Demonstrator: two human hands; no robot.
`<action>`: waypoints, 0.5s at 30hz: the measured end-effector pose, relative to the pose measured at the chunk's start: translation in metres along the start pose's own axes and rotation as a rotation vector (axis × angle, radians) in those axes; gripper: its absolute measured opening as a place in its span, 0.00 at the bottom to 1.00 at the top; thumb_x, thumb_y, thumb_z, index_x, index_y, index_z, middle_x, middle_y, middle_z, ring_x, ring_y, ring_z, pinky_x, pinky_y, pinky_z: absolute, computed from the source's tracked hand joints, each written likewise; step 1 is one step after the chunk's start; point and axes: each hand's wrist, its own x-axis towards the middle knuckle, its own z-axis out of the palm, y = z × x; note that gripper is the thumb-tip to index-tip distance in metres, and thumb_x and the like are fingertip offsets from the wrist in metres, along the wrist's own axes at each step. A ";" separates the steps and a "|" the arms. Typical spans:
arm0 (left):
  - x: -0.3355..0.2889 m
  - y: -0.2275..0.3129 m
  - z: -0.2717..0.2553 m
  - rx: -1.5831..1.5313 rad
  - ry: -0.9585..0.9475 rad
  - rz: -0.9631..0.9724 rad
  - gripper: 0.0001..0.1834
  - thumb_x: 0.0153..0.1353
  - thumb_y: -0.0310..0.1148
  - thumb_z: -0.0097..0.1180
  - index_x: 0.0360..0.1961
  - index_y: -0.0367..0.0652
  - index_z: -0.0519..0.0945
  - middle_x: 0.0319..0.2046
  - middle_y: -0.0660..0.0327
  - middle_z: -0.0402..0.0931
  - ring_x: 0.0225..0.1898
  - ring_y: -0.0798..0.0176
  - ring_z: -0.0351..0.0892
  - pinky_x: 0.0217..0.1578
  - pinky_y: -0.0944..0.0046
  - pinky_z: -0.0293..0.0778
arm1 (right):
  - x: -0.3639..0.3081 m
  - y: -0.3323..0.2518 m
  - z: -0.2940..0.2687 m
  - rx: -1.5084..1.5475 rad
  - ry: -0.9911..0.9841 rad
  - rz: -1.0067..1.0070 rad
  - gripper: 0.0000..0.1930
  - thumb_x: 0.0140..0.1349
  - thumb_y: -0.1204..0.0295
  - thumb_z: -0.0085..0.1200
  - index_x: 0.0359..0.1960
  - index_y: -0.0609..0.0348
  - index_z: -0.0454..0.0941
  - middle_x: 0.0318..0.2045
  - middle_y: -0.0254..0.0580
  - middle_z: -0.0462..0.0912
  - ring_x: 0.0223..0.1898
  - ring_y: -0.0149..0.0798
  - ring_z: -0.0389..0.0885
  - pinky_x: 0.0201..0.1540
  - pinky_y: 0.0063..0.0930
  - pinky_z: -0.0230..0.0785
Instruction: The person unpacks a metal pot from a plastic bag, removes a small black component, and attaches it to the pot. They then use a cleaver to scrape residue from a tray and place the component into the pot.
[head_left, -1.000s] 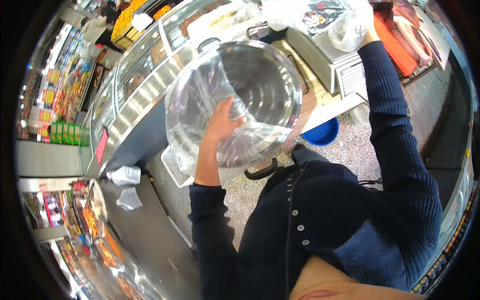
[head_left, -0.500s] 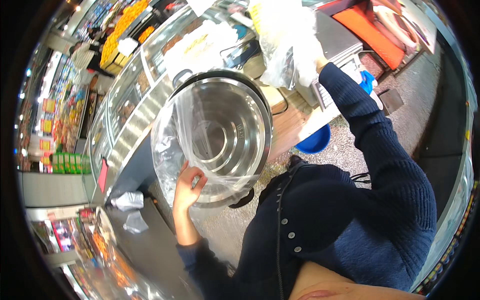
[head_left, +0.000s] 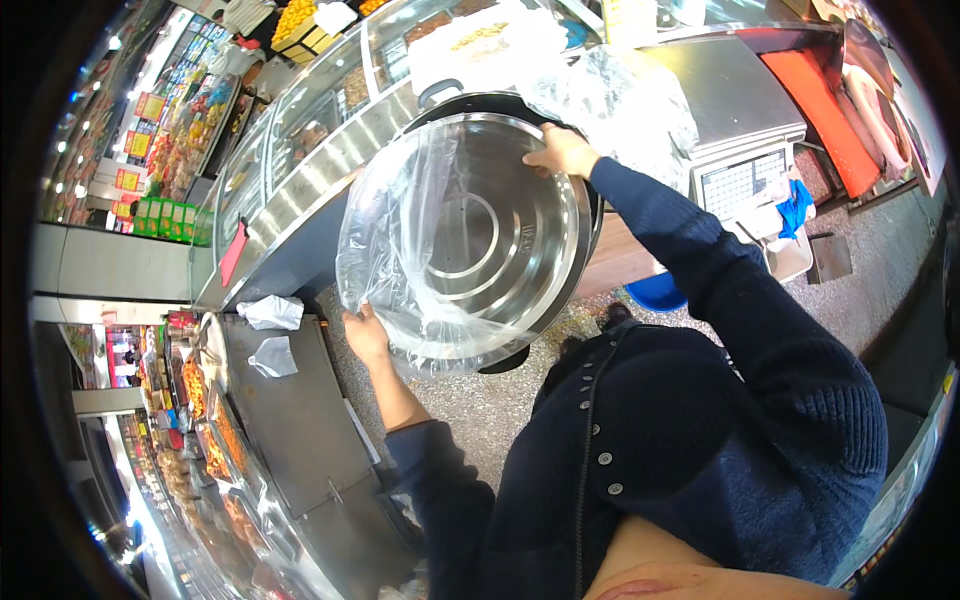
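A wide round steel basin (head_left: 505, 240) with ringed bottom lies within a dark rim that has a handle (head_left: 440, 92) at the far side. Clear plastic film (head_left: 400, 240) drapes over its left and near edges. At the near left, my left hand (head_left: 368, 335) pinches the edge of this film. My right hand (head_left: 562, 152) reaches to the far right rim, fingers closed over the basin's edge; whether film is also caught there is hard to see. Beyond that hand, a crumpled clear plastic bag (head_left: 630, 105) lies on the counter.
A scale (head_left: 745, 185) with a button panel and a blue cloth (head_left: 795, 208) stand to the right. A blue tub (head_left: 657, 292) sits on the floor below. Glass display cases (head_left: 310, 130) run along the far left. Two white bags (head_left: 272, 312) lie on a grey surface.
My right hand has come from the plastic bag on the counter to the basin's far right rim. My left hand has moved to the film's outer edge. The view has shifted.
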 end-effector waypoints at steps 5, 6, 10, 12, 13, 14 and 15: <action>0.006 -0.037 0.004 -0.708 0.218 -0.097 0.17 0.64 0.34 0.46 0.31 0.28 0.76 0.22 0.57 0.74 0.24 0.64 0.70 0.30 0.62 0.66 | -0.013 0.004 -0.022 0.954 -0.384 0.101 0.15 0.49 0.64 0.63 0.31 0.61 0.76 0.17 0.32 0.72 0.13 0.24 0.64 0.14 0.19 0.52; 0.011 -0.046 -0.005 -0.621 0.249 -0.092 0.17 0.65 0.34 0.46 0.27 0.29 0.76 0.19 0.63 0.69 0.23 0.69 0.63 0.26 0.64 0.63 | -0.027 -0.001 -0.032 0.907 -0.310 0.052 0.14 0.49 0.65 0.63 0.33 0.60 0.76 0.17 0.30 0.71 0.12 0.23 0.61 0.12 0.18 0.49; 0.067 -0.117 -0.082 -0.616 0.294 -0.114 0.17 0.65 0.36 0.46 0.34 0.30 0.77 0.28 0.55 0.78 0.31 0.61 0.76 0.34 0.65 0.73 | -0.094 0.000 -0.134 0.536 -0.036 -0.091 0.17 0.49 0.70 0.62 0.40 0.61 0.73 0.28 0.34 0.75 0.32 0.26 0.74 0.31 0.20 0.66; 0.104 -0.162 -0.120 -0.770 0.108 -0.322 0.17 0.63 0.37 0.45 0.42 0.32 0.76 0.34 0.50 0.79 0.34 0.56 0.79 0.38 0.56 0.76 | -0.128 0.020 -0.196 0.736 0.066 -0.102 0.26 0.47 0.78 0.57 0.52 0.61 0.70 0.36 0.35 0.79 0.36 0.29 0.77 0.41 0.21 0.70; 0.110 -0.187 -0.130 -0.733 0.142 -0.340 0.17 0.63 0.37 0.45 0.41 0.33 0.77 0.34 0.50 0.79 0.34 0.56 0.79 0.38 0.56 0.76 | -0.145 0.038 -0.225 0.719 0.211 -0.046 0.26 0.47 0.77 0.57 0.52 0.61 0.70 0.39 0.36 0.79 0.38 0.30 0.78 0.45 0.23 0.69; 0.114 -0.211 -0.136 -0.686 0.207 -0.350 0.17 0.63 0.37 0.46 0.41 0.33 0.77 0.34 0.50 0.79 0.34 0.56 0.79 0.37 0.56 0.76 | -0.172 0.059 -0.252 0.776 0.257 -0.058 0.22 0.50 0.74 0.56 0.49 0.63 0.72 0.37 0.36 0.78 0.39 0.27 0.76 0.43 0.22 0.69; 0.112 -0.234 -0.142 -0.610 0.358 -0.331 0.16 0.62 0.37 0.46 0.40 0.33 0.77 0.33 0.50 0.79 0.33 0.56 0.79 0.37 0.56 0.76 | -0.199 0.083 -0.279 0.823 0.389 0.075 0.24 0.50 0.75 0.55 0.52 0.63 0.70 0.37 0.37 0.78 0.39 0.28 0.77 0.42 0.21 0.70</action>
